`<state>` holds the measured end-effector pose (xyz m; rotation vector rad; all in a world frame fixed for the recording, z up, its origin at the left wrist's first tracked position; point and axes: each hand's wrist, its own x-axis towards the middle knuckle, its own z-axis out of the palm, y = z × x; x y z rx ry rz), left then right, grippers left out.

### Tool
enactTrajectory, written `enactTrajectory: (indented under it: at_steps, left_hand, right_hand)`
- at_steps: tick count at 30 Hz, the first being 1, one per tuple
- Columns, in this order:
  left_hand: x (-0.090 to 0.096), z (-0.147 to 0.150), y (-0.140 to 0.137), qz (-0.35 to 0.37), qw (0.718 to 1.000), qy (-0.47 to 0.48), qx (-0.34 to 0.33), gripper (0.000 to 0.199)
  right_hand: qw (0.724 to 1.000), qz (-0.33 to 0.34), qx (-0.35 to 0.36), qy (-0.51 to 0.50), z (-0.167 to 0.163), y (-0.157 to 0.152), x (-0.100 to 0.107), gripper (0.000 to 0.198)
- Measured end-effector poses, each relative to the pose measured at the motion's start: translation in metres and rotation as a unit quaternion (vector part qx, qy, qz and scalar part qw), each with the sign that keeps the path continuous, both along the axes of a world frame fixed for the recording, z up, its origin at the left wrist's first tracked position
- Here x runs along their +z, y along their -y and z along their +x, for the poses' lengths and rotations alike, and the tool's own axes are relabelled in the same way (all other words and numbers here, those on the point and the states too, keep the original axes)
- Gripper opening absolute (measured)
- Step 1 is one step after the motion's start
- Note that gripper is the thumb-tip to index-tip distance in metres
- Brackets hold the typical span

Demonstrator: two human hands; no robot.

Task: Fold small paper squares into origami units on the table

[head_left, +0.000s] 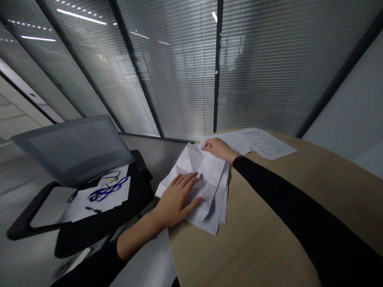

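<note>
A stack of white paper sheets (211, 175) lies at the table's left edge, its top sheet crossed by many fold creases and bulging in places. My left hand (181, 197) rests on the top sheet with fingers spread, pressing near its lower left part. At the far edge of that sheet, my right hand (220, 149) is closed, thumb and fingertips pinched together on the paper. Exactly how much paper is between those fingers is hidden. Behind the right hand, flat printed sheets (266, 143) lie on the table.
The wooden table (269, 239) has a curved edge. At the left, a black chair (134, 191) carries papers, a blue cord (109, 189) and a small black item (93, 209). Glass panels with blinds (179, 71) stand behind, and a pale wall (347, 119) at the right.
</note>
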<state>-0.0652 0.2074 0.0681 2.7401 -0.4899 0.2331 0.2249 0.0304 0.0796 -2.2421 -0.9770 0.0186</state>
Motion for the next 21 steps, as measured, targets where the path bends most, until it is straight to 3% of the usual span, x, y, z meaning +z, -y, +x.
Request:
enactTrajectory:
  at_steps: [3,5,9,11,14,16,21]
  left_hand:
    - [-0.017,0.005,-0.006,0.038,0.997,-0.067,0.009,0.08]
    - [-0.028,0.005,-0.005,0.052,0.995,-0.083,0.015,0.085]
    - [-0.046,0.0,0.006,0.047,0.998,-0.042,0.027,0.091]
    - [-0.051,-0.005,0.012,0.056,0.998,-0.031,0.022,0.095]
    - [-0.053,-0.014,0.019,0.087,0.995,-0.051,0.005,0.103]
    - [-0.051,-0.019,0.022,0.101,0.993,-0.067,-0.003,0.104]
    - [-0.045,-0.021,0.02,0.107,0.991,-0.072,-0.017,0.095]
  right_hand:
    - [0.996,-0.002,-0.045,0.08,-0.018,0.005,0.004,0.033]
    - [0.984,0.014,-0.037,0.171,-0.041,0.01,0.003,0.037]
    - [0.972,0.043,0.136,0.187,-0.099,0.028,-0.027,0.049]
    - [0.975,0.008,0.16,0.154,-0.114,0.038,-0.052,0.056]
    - [0.981,-0.063,0.14,0.116,-0.11,0.048,-0.082,0.066]
    - [0.979,-0.081,0.142,0.119,-0.095,0.048,-0.092,0.072]
    - [0.983,-0.11,0.096,0.114,-0.05,0.031,-0.088,0.079]
